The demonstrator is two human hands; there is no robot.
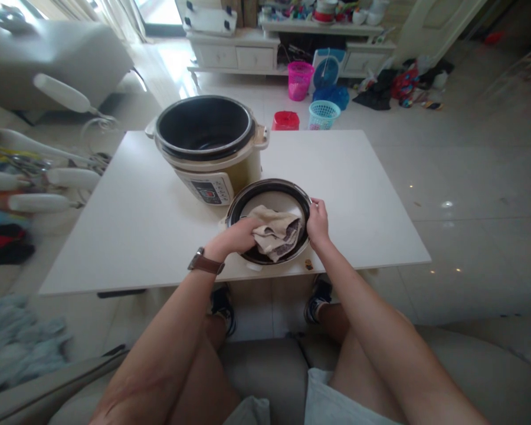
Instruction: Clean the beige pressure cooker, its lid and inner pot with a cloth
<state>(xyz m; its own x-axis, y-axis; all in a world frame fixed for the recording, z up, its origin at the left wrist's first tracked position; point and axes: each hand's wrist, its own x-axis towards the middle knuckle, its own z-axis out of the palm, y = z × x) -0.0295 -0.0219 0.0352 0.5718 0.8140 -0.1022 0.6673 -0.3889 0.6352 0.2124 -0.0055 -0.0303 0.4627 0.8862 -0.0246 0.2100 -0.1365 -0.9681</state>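
On the white table in front of me lies the round lid (269,196) of an electric pressure cooker, its inner side and dark rim facing up. My left hand (241,235), with a watch at the wrist, is closed on a beige cloth (277,227) that rests bunched up inside the lid. At the lid's right edge, my right hand (317,223) grips the rim, fingers curled round it. Behind the lid stands the cooker (243,168), uncovered, with its dark inner pot (203,127) showing and a control panel on its front.
A small brown bit (308,264) lies near the front edge of the white table (349,195). Beyond the table are a pink basket (300,81), a light blue basket (324,114) and a red bin (285,120) on the floor. Blurred white-handled items (39,203) stand at the left.
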